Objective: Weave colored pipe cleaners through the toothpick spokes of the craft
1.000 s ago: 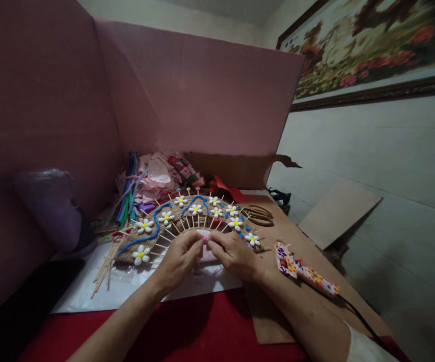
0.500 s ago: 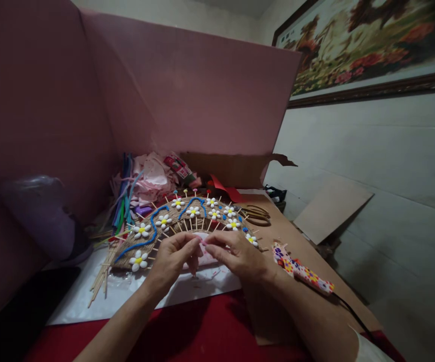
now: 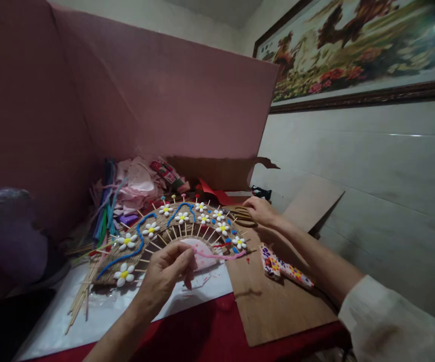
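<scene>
My left hand (image 3: 174,264) pinches one end of a pink fuzzy strip (image 3: 217,257) in front of the arch, and the strip trails off to the right. Farther back on the right, my right hand (image 3: 259,210) reaches over the scissors (image 3: 244,217), its fingers at their handles; its grip on them is unclear. Between the hands and the pink backdrop lies a twine-wrapped arch (image 3: 157,219) with white and yellow flowers, blue wavy strips and small sticks round its edges. A pale pink half-round piece (image 3: 202,254) sits inside the arch.
Pink scraps (image 3: 138,181) and coloured pipe cleaners (image 3: 106,211) lie at the back left, thin wooden sticks (image 3: 77,306) at the left. A flowered glue gun (image 3: 285,269) rests on brown cardboard (image 3: 278,311) at the right. Tall pink board (image 3: 165,95) stands behind.
My right hand has left my left hand and moved back and right to the scissors. The pink strip now shows stretched from my left hand. The view has shifted to the right.
</scene>
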`<state>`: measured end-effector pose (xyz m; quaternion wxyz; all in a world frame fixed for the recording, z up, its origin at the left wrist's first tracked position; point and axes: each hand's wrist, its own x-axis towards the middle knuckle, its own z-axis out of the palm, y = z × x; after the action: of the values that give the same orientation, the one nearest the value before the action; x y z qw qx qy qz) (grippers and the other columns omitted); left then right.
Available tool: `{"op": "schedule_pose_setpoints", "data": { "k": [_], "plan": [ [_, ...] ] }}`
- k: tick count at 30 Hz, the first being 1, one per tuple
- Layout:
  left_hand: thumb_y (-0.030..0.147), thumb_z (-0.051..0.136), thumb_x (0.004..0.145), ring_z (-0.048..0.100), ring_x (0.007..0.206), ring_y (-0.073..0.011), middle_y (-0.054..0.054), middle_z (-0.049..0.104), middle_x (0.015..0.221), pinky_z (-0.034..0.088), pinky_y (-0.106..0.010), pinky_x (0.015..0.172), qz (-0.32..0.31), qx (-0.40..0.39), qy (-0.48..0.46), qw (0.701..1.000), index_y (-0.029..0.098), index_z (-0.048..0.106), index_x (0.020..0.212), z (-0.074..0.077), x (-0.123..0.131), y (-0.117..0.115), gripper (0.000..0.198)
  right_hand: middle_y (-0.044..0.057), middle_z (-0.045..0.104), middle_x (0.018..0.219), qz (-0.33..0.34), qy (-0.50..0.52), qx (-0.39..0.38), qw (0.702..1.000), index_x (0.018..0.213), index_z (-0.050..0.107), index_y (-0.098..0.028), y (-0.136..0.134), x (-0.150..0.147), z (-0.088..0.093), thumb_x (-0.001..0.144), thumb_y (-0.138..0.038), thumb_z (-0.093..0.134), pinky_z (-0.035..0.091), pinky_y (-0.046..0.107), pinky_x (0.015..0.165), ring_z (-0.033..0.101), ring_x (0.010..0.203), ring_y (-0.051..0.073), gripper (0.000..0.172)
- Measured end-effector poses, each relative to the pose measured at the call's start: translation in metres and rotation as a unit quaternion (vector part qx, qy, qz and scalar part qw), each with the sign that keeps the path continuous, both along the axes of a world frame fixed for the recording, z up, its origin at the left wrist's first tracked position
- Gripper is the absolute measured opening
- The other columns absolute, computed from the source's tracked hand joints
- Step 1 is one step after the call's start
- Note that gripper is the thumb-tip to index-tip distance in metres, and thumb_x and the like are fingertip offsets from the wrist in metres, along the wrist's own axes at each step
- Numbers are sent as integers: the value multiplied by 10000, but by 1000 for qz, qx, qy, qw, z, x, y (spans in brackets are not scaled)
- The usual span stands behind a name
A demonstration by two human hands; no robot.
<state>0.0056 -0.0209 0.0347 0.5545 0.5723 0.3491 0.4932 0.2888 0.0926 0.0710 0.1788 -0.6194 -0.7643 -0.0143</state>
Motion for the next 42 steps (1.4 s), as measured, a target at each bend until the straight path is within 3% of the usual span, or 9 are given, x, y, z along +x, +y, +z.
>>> {"op": "schedule_pose_setpoints", "data": {
  "k": [4, 8, 16, 20, 23, 26, 29, 33, 42],
  "plan": [
    [316, 650, 745, 542, 488, -107, -22, 614, 616, 455, -227, 442, 17, -49, -68, 996, 129, 605, 720, -3, 1, 2, 194, 83, 641, 950, 14, -53, -48, 997, 883, 622, -148, 29, 12, -24, 708, -163, 593, 386, 229, 707, 572, 857, 190, 178],
    [276, 705, 694, 567, 501, -124, -34, 647, 629, 467, -239, 445, 23, -107, -134, 985, 132, 603, 788, -2, 1, 7, 200, 115, 629, 938, 23, -80, -71, 994, 922, 568, -143, 39, 8, -37, 694, -306, 648, 381, 247, 662, 573, 823, 214, 292],
    [215, 750, 646, 607, 536, -124, -66, 675, 676, 504, -230, 501, 43, -129, -154, 979, 95, 613, 795, -1, -4, 14, 236, 123, 623, 1026, 22, -38, -61, 997, 1105, 475, -143, 45, 32, -30, 679, -224, 642, 411, 243, 694, 586, 900, 217, 465],
    [182, 765, 618, 585, 524, -101, -34, 651, 644, 475, -179, 445, 84, -149, -188, 967, 99, 621, 782, -2, -7, 15, 233, 98, 637, 1001, 1, -6, -30, 1000, 1165, 482, -144, 19, 62, -10, 671, -160, 584, 424, 245, 686, 592, 879, 207, 505],
    [145, 763, 612, 575, 533, -83, -20, 636, 631, 475, -153, 461, 92, -153, -225, 958, 99, 627, 775, 0, -8, 15, 217, 33, 633, 757, -31, 23, -17, 999, 1249, 454, -135, -15, 82, 4, 698, -164, 527, 412, 238, 554, 578, 647, 163, 556],
    [120, 751, 620, 596, 565, -94, -47, 654, 669, 498, -159, 507, 75, -151, -246, 954, 92, 632, 779, 4, -7, 12, 201, -3, 587, 702, 14, 208, -86, 974, 1338, 377, -169, -59, 85, 15, 761, -335, 538, 351, 217, 415, 490, 487, 117, 621],
    [99, 741, 622, 614, 580, -110, -65, 660, 679, 514, -170, 536, 75, -152, -259, 951, 83, 633, 773, 9, -7, 10, 187, 1, 586, 689, 33, 301, -156, 940, 1273, 452, -177, -105, 68, 22, 732, -396, 608, 353, 206, 394, 486, 477, 111, 604],
    [82, 724, 631, 621, 594, -115, -75, 661, 697, 514, -167, 536, 72, -153, -278, 945, 84, 630, 766, 12, -10, 8, 165, 31, 635, 847, 80, 308, -227, 921, 1007, 587, -200, -149, 27, 18, 708, -346, 664, 470, 231, 637, 590, 752, 167, 341],
    [81, 721, 631, 564, 572, -74, -15, 607, 662, 465, -145, 511, 29, -150, -305, 940, 97, 627, 745, 11, -10, 6, 148, 18, 601, 898, 119, 214, -218, 945, 1074, 517, -208, -166, -53, 1, 649, -269, 673, 444, 285, 710, 550, 804, 193, 457]
  ]
}}
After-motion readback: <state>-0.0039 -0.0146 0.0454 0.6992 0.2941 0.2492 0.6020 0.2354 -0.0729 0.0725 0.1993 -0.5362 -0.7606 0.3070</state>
